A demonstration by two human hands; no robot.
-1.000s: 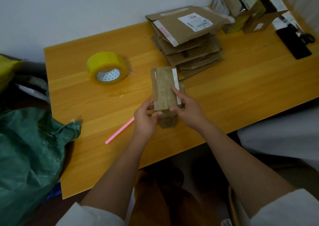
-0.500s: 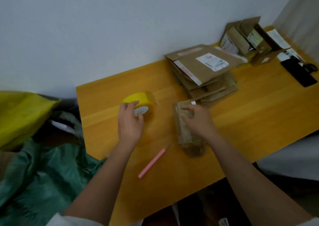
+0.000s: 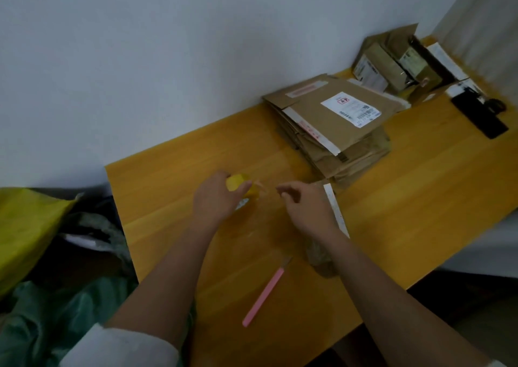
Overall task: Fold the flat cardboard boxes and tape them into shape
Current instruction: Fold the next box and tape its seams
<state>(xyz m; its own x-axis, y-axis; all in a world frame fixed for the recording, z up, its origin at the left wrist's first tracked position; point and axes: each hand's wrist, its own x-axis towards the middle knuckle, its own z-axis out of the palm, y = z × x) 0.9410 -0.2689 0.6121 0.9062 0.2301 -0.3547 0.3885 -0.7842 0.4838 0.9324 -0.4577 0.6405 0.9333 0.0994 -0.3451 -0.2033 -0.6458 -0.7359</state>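
Left hand: the left hand (image 3: 215,198) lies over the yellow tape roll (image 3: 241,186), fingers curled round it; the roll rests on the table (image 3: 420,187) and is mostly hidden under the hand.
Right hand: the right hand (image 3: 304,208) hovers just right of the roll, thumb and forefinger drawn together; whether they pinch the tape's loose end is too blurred to tell.
Box: one small cardboard box (image 3: 322,257) lies beneath the right wrist and forearm, which cover most of it; a white strip (image 3: 335,209) runs along its right edge.
In the way: the right arm crosses over the box; the left hand covers the roll's core.
Stack: one pile of flat brown cardboard boxes (image 3: 333,131) sits behind the hands against the wall, the top one bearing a white printed label (image 3: 351,109).
Knife: one slim pink knife (image 3: 265,296) lies near the front edge, left of the box and apart from both hands.
Far corner: a cluster of opened boxes (image 3: 392,61); their number is unclear. Beside it lies one flat black thing (image 3: 479,114).
Off the table: a green bag (image 3: 56,310) and a yellow bag (image 3: 25,226) at the left.
Materials: smooth orange wood-grain tabletop; dull creased cardboard; glossy tape; crinkled plastic bags.
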